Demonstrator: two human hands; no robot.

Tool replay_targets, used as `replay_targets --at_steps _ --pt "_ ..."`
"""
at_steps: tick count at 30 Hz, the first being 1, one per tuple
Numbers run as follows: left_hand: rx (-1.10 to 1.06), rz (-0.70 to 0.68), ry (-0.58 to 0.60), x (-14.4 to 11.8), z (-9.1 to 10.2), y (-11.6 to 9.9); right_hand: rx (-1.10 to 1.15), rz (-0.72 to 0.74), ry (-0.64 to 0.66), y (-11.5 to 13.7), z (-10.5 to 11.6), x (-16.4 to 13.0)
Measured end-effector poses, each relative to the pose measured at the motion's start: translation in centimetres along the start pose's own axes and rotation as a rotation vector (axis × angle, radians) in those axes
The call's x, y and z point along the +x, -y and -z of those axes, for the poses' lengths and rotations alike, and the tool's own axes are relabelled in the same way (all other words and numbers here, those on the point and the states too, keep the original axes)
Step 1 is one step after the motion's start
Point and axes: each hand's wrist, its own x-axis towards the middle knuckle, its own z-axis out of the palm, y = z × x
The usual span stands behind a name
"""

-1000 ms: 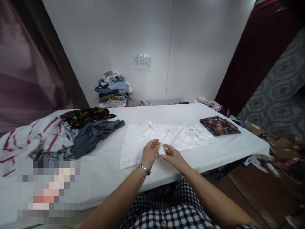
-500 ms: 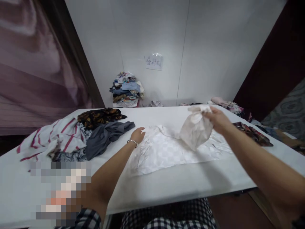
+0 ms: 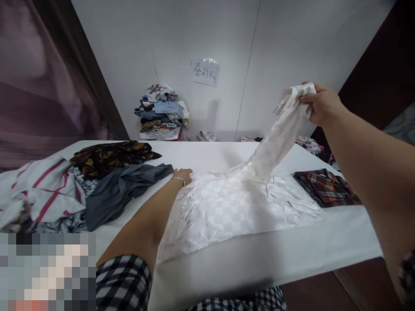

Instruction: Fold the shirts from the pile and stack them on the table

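Note:
A white checked garment (image 3: 227, 207) lies spread on the white table (image 3: 292, 255). My right hand (image 3: 319, 103) is raised high at the right and grips one sleeve end of it, so the sleeve stretches up off the table. My left hand (image 3: 183, 176) lies flat on the garment's far left edge, fingers curled against the cloth, pinning it down. A silver bracelet sits on that wrist.
A grey garment (image 3: 119, 190), a dark patterned one (image 3: 110, 155) and a red-striped white one (image 3: 39, 190) lie at the left. A folded plaid shirt (image 3: 324, 188) rests at the right. A clothes pile (image 3: 162, 112) stands by the far wall under a paper sign (image 3: 205, 72).
My right hand has lifted the white sleeve from near the table up and to the right, pulling it taut. My left hand stays pressed on the garment's left edge.

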Motion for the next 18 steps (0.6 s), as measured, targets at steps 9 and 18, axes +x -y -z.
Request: replay_targets --at_steps 9,18 --pt "0.163 -0.264 -0.304 -5.4 5.6 0.8 -0.015 0.132 -0.036 1.6 3.0 -1.6" --pt "0.301 -0.568 -0.300 -16.2 2.1 -1.7 -0.016 0.145 -0.023 1.9 7.8 -7.5"
